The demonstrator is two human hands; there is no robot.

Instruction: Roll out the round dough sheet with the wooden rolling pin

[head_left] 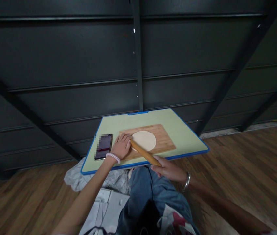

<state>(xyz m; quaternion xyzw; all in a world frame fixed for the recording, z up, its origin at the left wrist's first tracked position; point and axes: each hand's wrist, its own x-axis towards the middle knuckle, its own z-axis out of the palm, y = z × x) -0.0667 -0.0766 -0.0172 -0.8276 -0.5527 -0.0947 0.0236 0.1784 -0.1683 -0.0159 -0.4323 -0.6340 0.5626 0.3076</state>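
Note:
A thin round of pale dough [146, 137] lies flat on a wooden board [166, 139]. My right hand [167, 168] is closed around the near end of a wooden rolling pin [143, 152]. The pin slants across the dough's near left part, its far end close to my left thumb. My left hand [122, 146] rests flat on the left part of the board with its fingers stretched out, the fingertips at the dough's left edge. Whether the left thumb touches the pin, I cannot tell.
The board stands on a small pale green table [189, 138] with a blue rim. A phone [104, 147] lies left of my left hand. Dark metal panels [80, 52] rise behind the table. My legs in jeans [140, 182] are below its near edge, beside crumpled white plastic [76, 176].

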